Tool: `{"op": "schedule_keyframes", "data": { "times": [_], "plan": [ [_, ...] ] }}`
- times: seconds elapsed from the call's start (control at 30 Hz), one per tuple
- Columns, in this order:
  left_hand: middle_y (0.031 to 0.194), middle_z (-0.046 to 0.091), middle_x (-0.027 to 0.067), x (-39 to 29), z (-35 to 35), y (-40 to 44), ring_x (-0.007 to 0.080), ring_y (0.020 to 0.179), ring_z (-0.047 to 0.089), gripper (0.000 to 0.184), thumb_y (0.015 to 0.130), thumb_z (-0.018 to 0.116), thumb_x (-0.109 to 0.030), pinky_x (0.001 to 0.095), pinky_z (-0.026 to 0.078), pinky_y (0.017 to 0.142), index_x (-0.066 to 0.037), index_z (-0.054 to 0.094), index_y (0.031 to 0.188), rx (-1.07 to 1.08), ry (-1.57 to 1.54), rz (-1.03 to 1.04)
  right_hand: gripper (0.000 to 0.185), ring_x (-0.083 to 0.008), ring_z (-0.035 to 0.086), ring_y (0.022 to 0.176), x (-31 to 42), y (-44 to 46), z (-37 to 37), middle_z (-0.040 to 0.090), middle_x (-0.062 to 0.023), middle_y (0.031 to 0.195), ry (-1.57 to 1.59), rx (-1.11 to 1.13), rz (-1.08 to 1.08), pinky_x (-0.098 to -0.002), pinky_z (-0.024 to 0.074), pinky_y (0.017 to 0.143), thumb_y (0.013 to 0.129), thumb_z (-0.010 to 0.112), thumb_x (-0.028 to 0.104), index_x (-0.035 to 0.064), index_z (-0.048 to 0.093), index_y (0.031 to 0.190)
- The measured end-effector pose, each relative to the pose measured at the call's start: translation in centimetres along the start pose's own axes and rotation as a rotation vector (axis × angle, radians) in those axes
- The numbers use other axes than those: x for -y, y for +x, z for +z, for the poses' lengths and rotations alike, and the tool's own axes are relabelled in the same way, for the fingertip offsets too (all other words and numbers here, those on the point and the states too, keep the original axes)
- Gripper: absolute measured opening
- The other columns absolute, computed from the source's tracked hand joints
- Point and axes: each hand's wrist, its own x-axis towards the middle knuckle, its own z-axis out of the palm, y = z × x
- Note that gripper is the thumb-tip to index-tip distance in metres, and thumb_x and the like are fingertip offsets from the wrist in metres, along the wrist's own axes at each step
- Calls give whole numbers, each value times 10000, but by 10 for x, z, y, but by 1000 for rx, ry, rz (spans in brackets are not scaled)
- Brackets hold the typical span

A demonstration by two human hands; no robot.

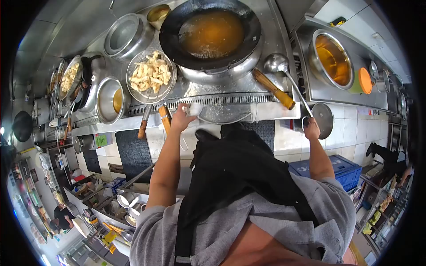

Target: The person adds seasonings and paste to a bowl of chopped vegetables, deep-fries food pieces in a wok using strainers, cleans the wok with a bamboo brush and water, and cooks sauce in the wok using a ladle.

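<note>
My right hand (312, 129) is closed around the handle end of a long metal ladle (276, 63), whose bowl rests on the steel stove top beside the wok. At the stove's front edge, my left hand (180, 119) is next to a small white cloth (195, 109), with thumb and fingers apart; whether it touches the cloth is unclear. A large black wok (166, 33) with brown liquid (213, 33) sits on the burner ahead. To its left, a strainer (168, 95) holds pale fried pieces (151, 73). A bamboo brush (275, 90) lies right of the burner.
A steel bowl of amber liquid (333, 57) and an orange-lidded container (364, 80) stand on the right counter. Metal pots (124, 37) and a steel bowl (106, 99) sit on the left. A blue crate (346, 170) is low at my right. Other people are in the background.
</note>
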Motion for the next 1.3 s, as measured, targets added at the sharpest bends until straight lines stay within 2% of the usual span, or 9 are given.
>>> {"op": "schedule_keyframes", "data": {
  "times": [0.17,0.3,0.5,0.6,0.77,0.83,0.93,1.1,1.3],
  "plan": [
    [815,624,63,16,-46,-13,119,739,577,517,795,636,-38,263,468,654,-107,483,1284,36,-667,63,468,-409,557,1172,11,-2,-41,594,-171,1244,-32,-182,209,-575,454,942,861,639,239,205,470,1296],
    [1284,541,124,-55,-151,-97,276,1073,621,622,781,632,-76,406,528,942,-104,409,1361,-34,-1255,330,541,-359,470,1314,-37,43,0,505,-128,1408,-42,323,109,-715,336,1011,835,664,270,218,438,1323],
    [1157,593,236,-74,-190,-94,382,1017,654,791,788,778,-367,477,581,832,-21,370,1371,223,-1255,492,373,-483,591,1027,9,1,-47,637,-255,1081,23,227,-78,-565,460,906,836,582,234,71,522,1166],
    [1023,635,151,-75,-120,-52,285,835,679,607,861,736,-327,449,598,725,-27,447,1302,366,-1198,-10,321,-507,600,928,-40,-12,1,635,-292,976,25,134,-297,-576,465,848,836,550,239,33,534,1082],
    [1001,645,62,-90,-8,-9,221,832,658,476,969,531,-498,384,562,745,-80,543,1196,178,-1632,-155,145,-328,607,660,83,-54,-90,597,-142,721,303,-131,-337,-424,510,590,826,518,101,8,550,933],
    [1017,647,62,-99,12,24,224,868,649,521,992,423,-551,381,544,783,-88,541,1200,212,-1761,-214,553,-205,587,576,171,-42,-154,573,-96,716,585,32,-200,-335,497,536,854,518,124,7,387,1379],
    [1069,638,82,-152,6,52,282,950,621,578,993,344,-597,511,493,868,-96,529,1214,222,-1782,-267,687,-513,583,999,271,39,-217,616,-338,1053,328,-103,-451,-561,465,855,837,533,113,121,261,1468],
    [1151,601,86,-197,2,62,309,1051,577,545,989,399,-598,633,422,904,-137,501,1260,136,-1739,-363,641,-479,600,1032,410,136,-270,618,-328,1101,124,-126,-662,-517,474,911,844,545,94,80,304,1438],
    [779,595,63,-199,14,94,219,597,597,112,921,625,-182,380,447,421,-93,560,938,8,-1741,-408,674,-429,649,949,430,163,-275,635,-298,1087,-58,16,-961,-464,528,806,838,551,85,56,306,1465]
  ]
}}
